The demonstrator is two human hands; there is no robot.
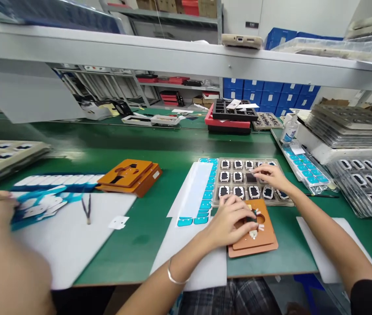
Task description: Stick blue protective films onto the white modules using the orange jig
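My left hand [233, 221], a bracelet on its wrist, rests with curled fingers on an orange fixture block [254, 249]. Its fingertips press around a small black part [253, 215] seated in the fixture; pale pieces stick out beside it. My right hand [272, 176] reaches over a clear plastic tray [214, 199] holding rows of white-framed black parts [254, 191]. Its thumb and fingers pinch together above one cell; whatever is between them is too small to make out. Left of the tray lies a sheet of blue stickers [206, 195] under a white backing sheet [190, 188].
A co-worker's blurred arm [5, 249] reaches in at left, by blue-and-white film pieces [43, 203], tweezers [88, 210] and another orange fixture [131, 177]. Stacked trays [366, 183], a bottle [290, 129] and a bagged sticker sheet [307, 168] stand right. A shelf beam [172, 57] crosses above.
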